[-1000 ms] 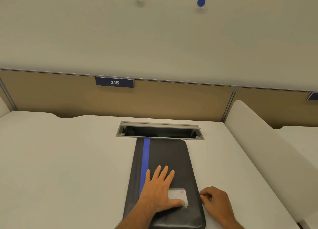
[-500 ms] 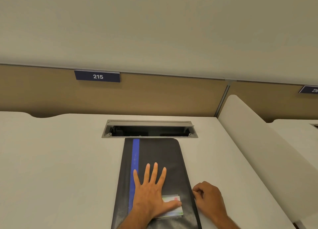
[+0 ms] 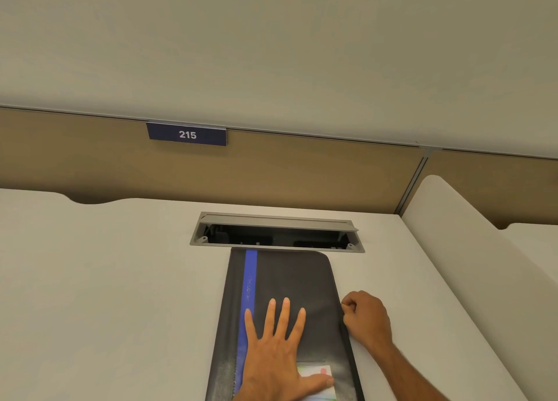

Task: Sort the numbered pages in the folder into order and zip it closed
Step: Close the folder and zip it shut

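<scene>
left hand [image 3: 273, 358] lies flat on the closed black folder [image 3: 302, 283]; right hand [image 3: 367, 319] pinches at its right edge.

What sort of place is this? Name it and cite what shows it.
Probably a study carrel or shared office desk: a numbered seat sign 215, a partition panel behind the desk, and a cable hatch.

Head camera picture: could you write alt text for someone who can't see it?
A person's left hand presses flat on a closed black folder with a blue stripe, while the right hand pinches at its right edge, apparently the zipper. The folder lies on a white desk before an open cable tray and a sign reading 215.
</scene>
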The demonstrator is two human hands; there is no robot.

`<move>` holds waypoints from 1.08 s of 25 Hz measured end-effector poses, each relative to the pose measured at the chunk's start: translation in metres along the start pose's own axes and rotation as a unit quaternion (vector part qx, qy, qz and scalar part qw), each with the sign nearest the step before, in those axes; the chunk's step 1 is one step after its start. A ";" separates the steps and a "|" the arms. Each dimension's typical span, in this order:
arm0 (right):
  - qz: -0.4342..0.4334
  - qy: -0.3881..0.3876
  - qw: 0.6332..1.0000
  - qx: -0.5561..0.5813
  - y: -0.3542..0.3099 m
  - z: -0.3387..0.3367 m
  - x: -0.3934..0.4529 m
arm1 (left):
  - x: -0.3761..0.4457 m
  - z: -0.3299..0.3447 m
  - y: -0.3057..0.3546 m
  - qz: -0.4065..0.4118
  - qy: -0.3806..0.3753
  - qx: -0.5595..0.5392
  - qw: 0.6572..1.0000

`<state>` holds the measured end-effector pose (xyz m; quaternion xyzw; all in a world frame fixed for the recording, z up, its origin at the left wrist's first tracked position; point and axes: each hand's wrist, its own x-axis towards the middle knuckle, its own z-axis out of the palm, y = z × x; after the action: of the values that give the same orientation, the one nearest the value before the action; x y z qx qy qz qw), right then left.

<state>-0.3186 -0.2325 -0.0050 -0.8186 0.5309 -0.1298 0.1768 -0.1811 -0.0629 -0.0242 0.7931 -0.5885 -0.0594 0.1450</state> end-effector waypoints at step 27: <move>0.032 -0.028 0.999 0.033 0.002 0.015 0.059 | 0.097 -0.034 -0.033 -0.032 -0.059 0.090 0.994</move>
<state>-0.2906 -0.2848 -0.0175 -0.7983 0.5470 -0.1189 0.2225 -0.1121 -0.1411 0.0057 0.8165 -0.5734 -0.0572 0.0365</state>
